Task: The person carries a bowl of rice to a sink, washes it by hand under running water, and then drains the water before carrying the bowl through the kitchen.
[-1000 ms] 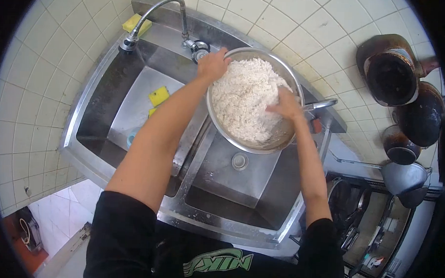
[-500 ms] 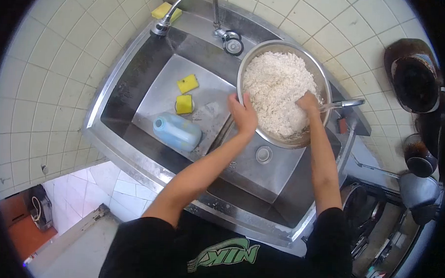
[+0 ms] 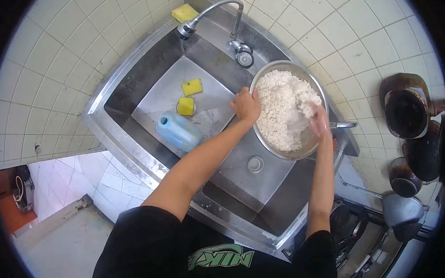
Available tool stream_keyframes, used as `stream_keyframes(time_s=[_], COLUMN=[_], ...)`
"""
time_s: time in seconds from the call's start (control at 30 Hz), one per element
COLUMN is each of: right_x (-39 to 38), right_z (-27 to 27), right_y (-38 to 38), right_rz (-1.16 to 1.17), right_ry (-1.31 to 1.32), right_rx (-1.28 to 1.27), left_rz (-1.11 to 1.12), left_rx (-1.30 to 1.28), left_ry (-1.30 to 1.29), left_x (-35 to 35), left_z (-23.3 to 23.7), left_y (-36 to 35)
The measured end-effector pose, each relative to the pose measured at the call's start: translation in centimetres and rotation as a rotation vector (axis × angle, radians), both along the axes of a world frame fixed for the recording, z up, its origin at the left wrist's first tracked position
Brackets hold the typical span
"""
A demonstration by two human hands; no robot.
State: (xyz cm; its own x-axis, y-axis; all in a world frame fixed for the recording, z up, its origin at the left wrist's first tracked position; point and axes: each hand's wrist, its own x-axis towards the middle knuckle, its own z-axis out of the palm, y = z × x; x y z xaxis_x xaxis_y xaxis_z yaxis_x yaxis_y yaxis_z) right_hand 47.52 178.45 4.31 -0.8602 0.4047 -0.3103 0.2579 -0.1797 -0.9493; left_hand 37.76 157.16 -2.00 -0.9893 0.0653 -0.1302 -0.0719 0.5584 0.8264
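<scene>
A large metal bowl (image 3: pixel 258 77) full of white, grainy food that looks like wet rice (image 3: pixel 282 107) rests over the right part of the sink. Gripping the bowl's left rim is my left hand (image 3: pixel 246 106), thumb at the edge and fingers on the outer side. My right hand (image 3: pixel 321 122) is inside the bowl at its right side, fingers curled around a clump of the rice, slightly blurred. Bare bowl wall shows below that hand. A metal handle-like piece (image 3: pixel 344 125) sticks out past the right rim; what it belongs to is hidden.
Left in the steel sink (image 3: pixel 151 87) lie a blue plastic jug (image 3: pixel 178 131) and two yellow sponges (image 3: pixel 191 87). A faucet (image 3: pixel 212 13) arches over the back, beside another yellow sponge (image 3: pixel 184 12). Dark pans (image 3: pixel 404 113) hang on the right wall.
My right hand has lifted and turned with rice in its fingers, exposing some bowl wall. My left hand stays on the rim. The whole view has shifted slightly.
</scene>
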Motion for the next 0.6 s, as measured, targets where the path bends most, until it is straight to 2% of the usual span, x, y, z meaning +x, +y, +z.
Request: stream_keyframes(time_s=[0.03,0.07,0.1,0.17,0.2,0.23,0.3,0.33,0.4,0.43,0.5,0.53,0.6], right_x=[-0.1,0.6,1.5,3.1,3.7,3.3,2.0,1.9,0.9,0.3,-1.1,-1.4,-1.6], right_z=[0.9,-0.3,-3.2,-10.1,-12.6,-10.8,-5.6,-5.4,-4.9,-3.0,1.9,0.6,-3.8], right_y=[-1.6,-1.5,-1.0,0.6,1.1,0.4,-2.6,-2.0,0.4,0.4,-0.2,0.9,3.7], right_rz=[-0.053,-0.057,0.119,0.31,0.317,0.304,-0.011,-0.019,-0.018,-0.024,0.213,0.21,0.503], right_ry=[-0.206,-0.209,-0.405,-0.61,-0.615,-0.617,-0.593,-0.59,-0.266,-0.266,-0.412,-0.419,-0.285], right_rx=[0.317,0.323,0.775,1.11,0.998,1.004,-0.236,-0.238,-0.264,-0.263,0.492,0.487,1.31], left_rz=[-0.003,-0.007,-0.005,-0.021,-0.026,-0.027,-0.076,-0.122,-0.17,-0.211,-0.253,-0.287,-0.301], left_rx=[-0.01,-0.004,-0.015,-0.018,-0.017,-0.015,-0.055,-0.104,-0.113,-0.124,-0.119,-0.115,-0.094], left_ry=[0.022,0.02,0.018,0.015,0.017,0.026,0.056,0.079,0.056,0.034,0.021,0.009,0.018], left_x=[-0.1,-0.1,0.0,0.0,0.0,-0.4,-1.7,-2.4,-3.9,-4.7,-5.6,-6.0,-6.9], left_z=[-0.2,0.1,0.2,0.3,0.1,0.1,0.2,0.1,0.3,0.4,0.5,0.6,0.5], left_y=[0.1,0.1,0.0,-0.1,0.0,0.1,0.3,0.4,0.8,1.0,1.3,1.5,1.9])
